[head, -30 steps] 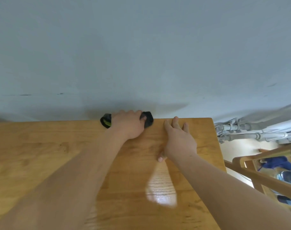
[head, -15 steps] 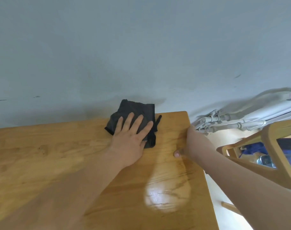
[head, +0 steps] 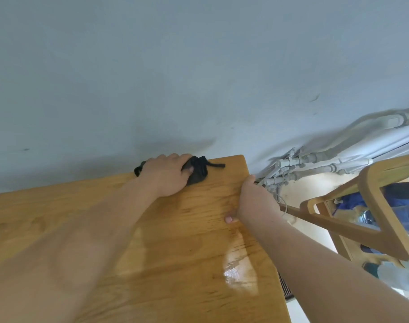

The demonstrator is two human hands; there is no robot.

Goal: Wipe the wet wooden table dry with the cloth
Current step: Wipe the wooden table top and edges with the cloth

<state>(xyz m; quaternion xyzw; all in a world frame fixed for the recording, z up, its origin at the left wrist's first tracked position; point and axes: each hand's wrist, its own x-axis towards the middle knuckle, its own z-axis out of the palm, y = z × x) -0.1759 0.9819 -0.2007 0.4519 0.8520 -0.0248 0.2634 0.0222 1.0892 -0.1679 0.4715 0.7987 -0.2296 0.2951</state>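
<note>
Now, one wall (head: pixel 199 78): flat, blue-grey paint, a few dark scuffs. One table (head: pixel 175 241): honey-coloured wood with visible grain and a rounded far-right corner, its far edge against the wall. One glossy patch (head: pixel 236 269) lies on it near the right edge, elongated and bright. One chair (head: pixel 334 222) stands right of the table: pale wood, curved rails, blurred. Pipes (head: pixel 315 170) run along the wall base, grey and jointed; I count at least three but cannot be exact. Two hands, both bare. Right hand (head: pixel 254 201): grips the table's right edge, thumb on top, fingers over the side and hidden. Left hand (head: pixel 168 176): fingers curled over the cloth (head: pixel 197 173), thumb pinching it, holding it on the table at the far edge near the corner. One cloth: black, soft, bunched into a lump, with one thin strip trailing right.
</note>
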